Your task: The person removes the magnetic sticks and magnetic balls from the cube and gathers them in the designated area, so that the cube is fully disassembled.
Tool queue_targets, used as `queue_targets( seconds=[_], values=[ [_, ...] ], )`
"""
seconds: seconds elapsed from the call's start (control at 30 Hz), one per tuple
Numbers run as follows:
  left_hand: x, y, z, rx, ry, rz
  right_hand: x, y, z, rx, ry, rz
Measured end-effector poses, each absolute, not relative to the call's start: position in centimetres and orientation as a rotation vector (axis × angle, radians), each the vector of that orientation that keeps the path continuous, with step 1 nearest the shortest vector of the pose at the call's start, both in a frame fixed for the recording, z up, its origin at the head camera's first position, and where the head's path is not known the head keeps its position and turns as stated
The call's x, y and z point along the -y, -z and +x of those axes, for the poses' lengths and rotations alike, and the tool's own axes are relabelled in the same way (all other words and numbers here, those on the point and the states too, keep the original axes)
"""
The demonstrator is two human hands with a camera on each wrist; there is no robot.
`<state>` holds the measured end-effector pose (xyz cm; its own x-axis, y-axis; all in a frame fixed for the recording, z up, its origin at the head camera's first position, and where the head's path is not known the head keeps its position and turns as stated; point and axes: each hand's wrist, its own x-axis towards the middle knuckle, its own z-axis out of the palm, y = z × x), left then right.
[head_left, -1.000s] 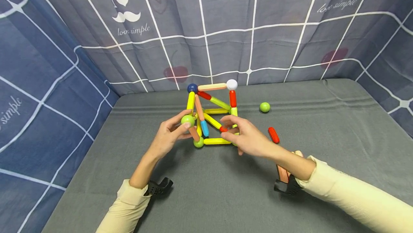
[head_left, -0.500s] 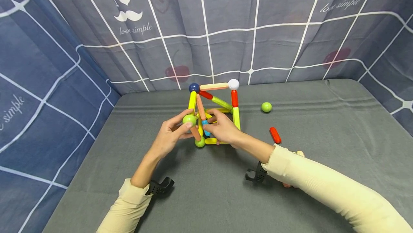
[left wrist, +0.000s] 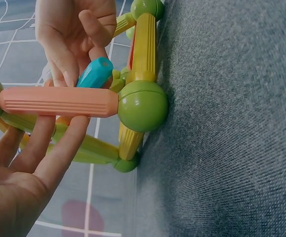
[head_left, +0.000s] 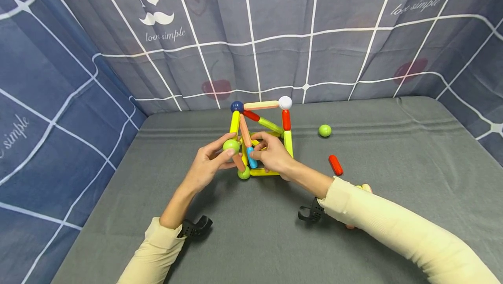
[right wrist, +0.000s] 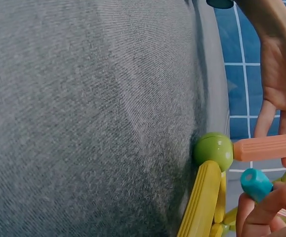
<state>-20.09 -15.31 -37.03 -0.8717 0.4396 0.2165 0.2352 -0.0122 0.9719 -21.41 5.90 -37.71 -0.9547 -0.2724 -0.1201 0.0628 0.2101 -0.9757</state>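
Observation:
A frame of magnetic rods and balls stands on the grey cloth. My left hand (head_left: 204,161) pinches a light green ball (head_left: 231,146) at its near-left upper corner. Below that ball a salmon rod (left wrist: 59,101) runs down to another green ball (left wrist: 143,106), with left fingers lying behind the rod. My right hand (head_left: 274,155) reaches into the frame and pinches a blue rod (head_left: 252,157). This rod lines up with a longer salmon rod (head_left: 245,130) slanting down from the dark blue ball (head_left: 237,106). The blue rod's lower end (right wrist: 256,184) touches no ball.
A white ball (head_left: 285,102) tops the frame's far-right corner. To the right lie a loose green ball (head_left: 325,130) and a red rod (head_left: 335,164). More rods (head_left: 366,187) lie partly hidden beneath the right sleeve. A grid-patterned curtain (head_left: 279,70) stands behind.
My right hand has moved left from the frame's right side and taken hold of the blue rod. My left hand stays on the green ball.

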Motion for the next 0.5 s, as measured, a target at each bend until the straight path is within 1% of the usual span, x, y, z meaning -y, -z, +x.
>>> queue_targets(
  seconds=[0.5],
  values=[
    [15.3, 37.2, -20.2, -2.116, -1.993, 0.727, -7.2, 38.4, -21.3, -2.156, 1.92, -0.254]
  ],
)
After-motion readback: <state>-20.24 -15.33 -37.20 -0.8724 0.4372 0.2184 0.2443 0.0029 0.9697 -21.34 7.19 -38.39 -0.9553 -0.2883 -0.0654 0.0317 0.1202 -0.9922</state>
